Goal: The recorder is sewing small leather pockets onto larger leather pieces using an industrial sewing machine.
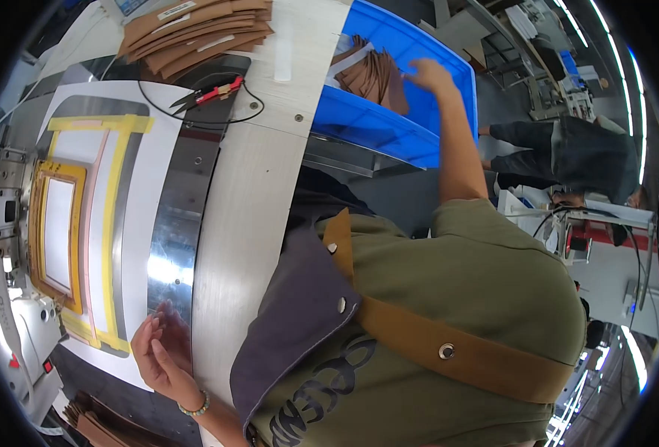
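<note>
While the right hand point(428, 74) reaches into the blue bin point(389, 123) at one o'clock, fingers spread over the brown pieces point(374, 74) and gripping nothing yet, the left hand point(158, 354) rests open and empty on the worktop point(232, 223) at seven o'clock. Those pieces look thin, light and floppy, best pinched at an edge, one at a time
</note>
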Motion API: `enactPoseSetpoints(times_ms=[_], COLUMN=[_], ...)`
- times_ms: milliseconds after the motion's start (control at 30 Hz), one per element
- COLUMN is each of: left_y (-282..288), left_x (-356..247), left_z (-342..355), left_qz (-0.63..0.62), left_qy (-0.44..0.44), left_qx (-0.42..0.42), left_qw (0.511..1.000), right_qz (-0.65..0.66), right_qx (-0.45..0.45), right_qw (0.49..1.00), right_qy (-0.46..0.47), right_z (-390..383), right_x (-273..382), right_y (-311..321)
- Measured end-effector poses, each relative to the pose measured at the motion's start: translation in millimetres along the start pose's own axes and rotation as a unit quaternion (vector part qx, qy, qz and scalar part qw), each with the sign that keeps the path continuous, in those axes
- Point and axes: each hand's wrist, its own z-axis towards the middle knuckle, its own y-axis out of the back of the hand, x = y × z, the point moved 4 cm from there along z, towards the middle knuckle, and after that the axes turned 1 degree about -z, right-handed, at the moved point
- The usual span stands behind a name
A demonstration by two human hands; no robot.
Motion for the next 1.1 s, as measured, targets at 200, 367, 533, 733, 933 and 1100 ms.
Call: enactPoseSetpoints(times_ms=[200, 367, 533, 733, 933, 1100], left_y=[3, 6, 7, 6, 7, 6], left_x=[6, 6, 8, 10, 11, 13], left_z=[-1, 0, 6, 3, 5, 3], left_qz=[-0.017, 0.036, 0.044, 0.005, 0.004, 0.018], left_qy=[0.051, 0.058, 0.079, 0.114, 0.124, 0.116], left_qx=[-0.023, -0.04, -0.044, -0.072, -0.061, -0.042], left_qw=[0.998, 0.997, 0.995, 0.991, 0.99, 0.992], right_qz=[0.16, 0.296, 0.439, 0.653, 0.377, 0.459], right_qx=[0.079, 0.192, 0.245, 0.191, 0.215, 0.177], right_qw=[0.982, 0.926, 0.845, 0.72, 0.871, 0.835], right_qy=[-0.057, -0.137, -0.18, -0.136, -0.23, -0.248], right_z=[10, 45, 55, 55, 59, 60], right_x=[-27, -25, -3, 18, 14, -13], right_y=[-110, -157, -181, -180, -174, -178])
